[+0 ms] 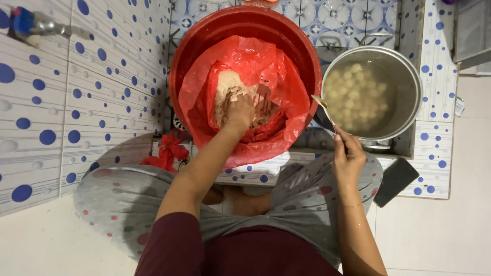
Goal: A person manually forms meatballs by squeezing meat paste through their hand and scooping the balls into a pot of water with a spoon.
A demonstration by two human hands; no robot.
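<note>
A big red tub (pixel 194 56) stands on the tiled floor, lined with a red plastic bag (pixel 286 102). Inside the bag lies a pale pinkish paste (pixel 227 84). My left hand (pixel 238 110) is pushed into the paste, fingers curled in it. My right hand (pixel 348 156) grips the handle of a metal spoon (pixel 323 106) whose bowl points up toward the rim of a steel pot (pixel 409 110). The pot holds cloudy water with several pale round balls (pixel 358 92).
A dark phone (pixel 396 181) lies on the dotted tiles at the right. A scrap of red plastic (pixel 169 151) sits by my left knee. A tap (pixel 30 25) juts from the tiled wall at upper left.
</note>
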